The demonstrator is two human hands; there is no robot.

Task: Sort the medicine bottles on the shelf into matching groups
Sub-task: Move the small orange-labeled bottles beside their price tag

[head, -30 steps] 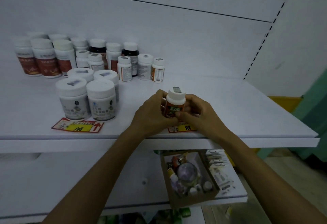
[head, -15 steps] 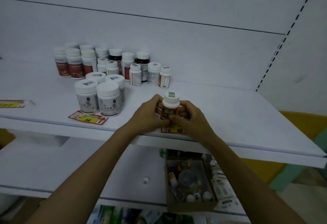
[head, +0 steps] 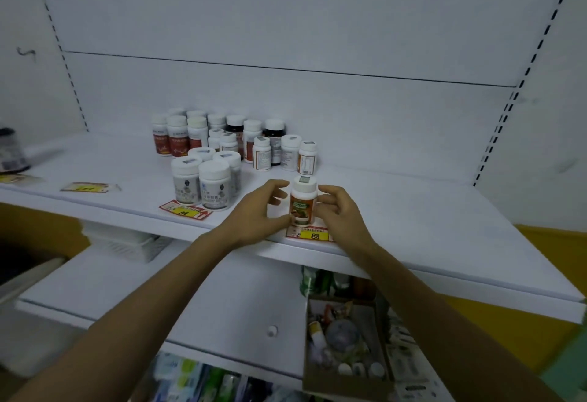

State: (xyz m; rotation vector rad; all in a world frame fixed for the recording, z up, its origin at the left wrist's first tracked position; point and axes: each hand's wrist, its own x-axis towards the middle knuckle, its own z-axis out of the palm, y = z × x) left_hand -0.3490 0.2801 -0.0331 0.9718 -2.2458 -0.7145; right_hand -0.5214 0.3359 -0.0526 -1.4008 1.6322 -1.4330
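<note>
Orange bottle (head: 303,201) stands at the shelf's (head: 413,211) front edge, left hand (head: 259,208) and right hand (head: 338,211) half-open beside it, gripping nothing, while back clusters (head: 235,144) look partly grouped, sorting unfinished.

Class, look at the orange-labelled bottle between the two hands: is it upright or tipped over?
Upright: the orange-labelled bottle has its white cap on top and its base on the shelf.

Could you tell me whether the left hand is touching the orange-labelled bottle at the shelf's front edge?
Touching. In the head view, the left hand has its thumb tip against the lower label of the orange-labelled bottle; its other fingers stand clear.
</note>
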